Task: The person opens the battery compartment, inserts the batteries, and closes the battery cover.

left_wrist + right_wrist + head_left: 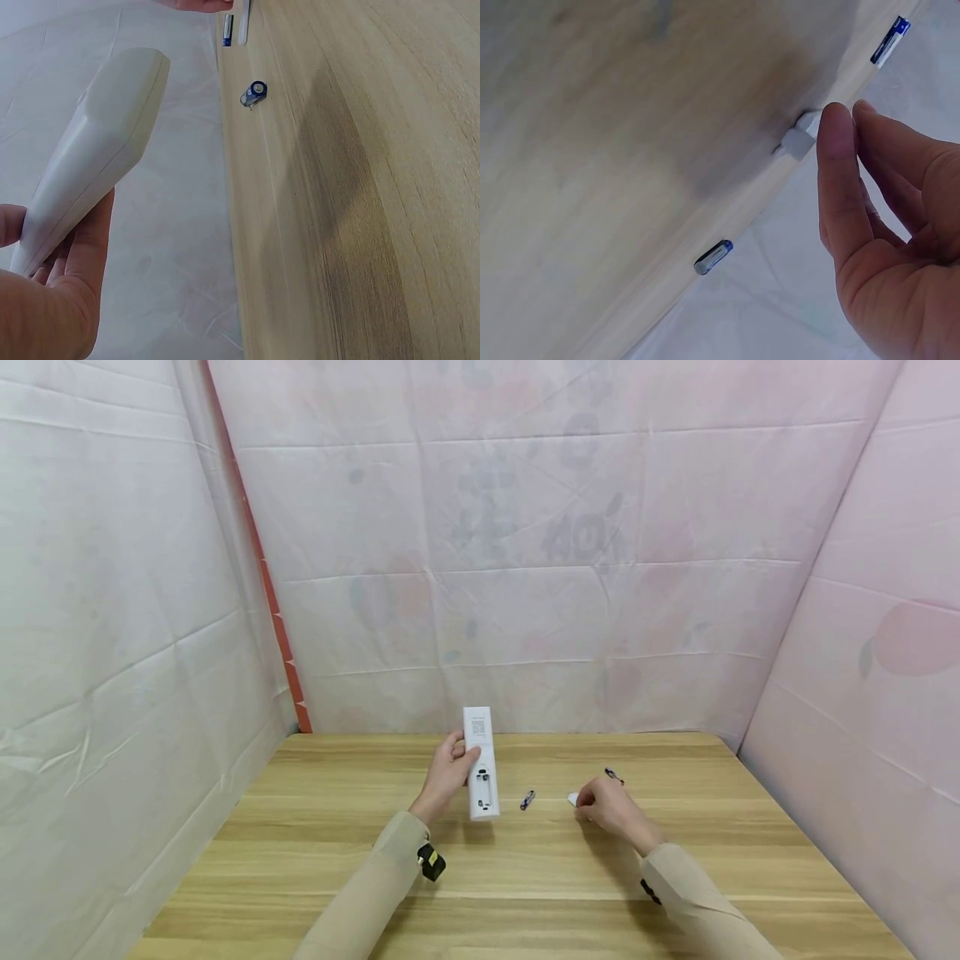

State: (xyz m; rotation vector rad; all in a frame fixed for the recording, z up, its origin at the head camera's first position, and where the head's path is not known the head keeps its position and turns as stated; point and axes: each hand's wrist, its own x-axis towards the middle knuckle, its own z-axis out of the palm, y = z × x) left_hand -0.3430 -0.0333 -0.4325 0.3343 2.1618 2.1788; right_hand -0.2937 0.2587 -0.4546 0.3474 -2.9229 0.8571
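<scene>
A white remote control [477, 739] is in my left hand [444, 770], held upright and tilted above the table. Its back faces me, and the battery compartment [483, 790] is uncovered with no batteries visible inside. My right hand [611, 808] is low over the table, thumb and index finger drawn together beside a small white piece, apparently a battery cover [799, 142]. Fingers hide part of that cover, so whether they pinch it I cannot tell. One blue-and-silver battery [528, 800] lies between the hands; another battery [614, 774] lies beyond the right hand.
The wooden table [337, 860] has a far edge close to the hanging white sheet [525, 610]. More sheeting [112, 652] hangs on the left and right sides. Dark wrist cameras are strapped at both sleeves [367, 893].
</scene>
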